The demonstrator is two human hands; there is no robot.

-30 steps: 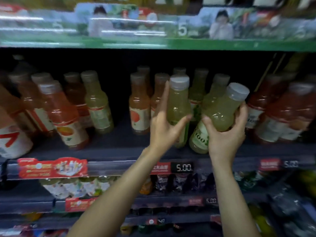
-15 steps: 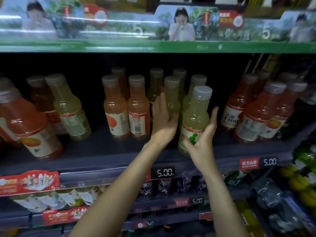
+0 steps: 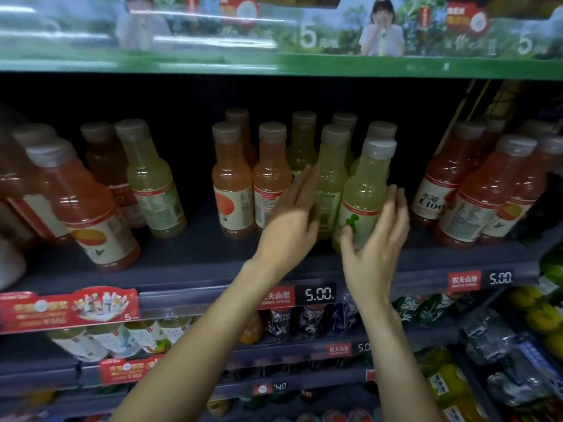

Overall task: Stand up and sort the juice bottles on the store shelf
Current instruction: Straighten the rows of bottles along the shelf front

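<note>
Two hands (image 3: 332, 226) (blurred), rear bottles (image 3: 344, 123) half-hidden

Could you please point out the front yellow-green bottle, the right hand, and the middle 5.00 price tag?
front yellow-green bottle (image 3: 364, 193), head view, body above label.
right hand (image 3: 376, 239), head view, back of hand.
5.00 price tag (image 3: 319, 294), head view, digits.

Dim light is seen overall; white glare streaks the banner (image 3: 152, 41) at eleven o'clock. Shelf recesses are shadowed, and edges are blurred and bowed.
</note>
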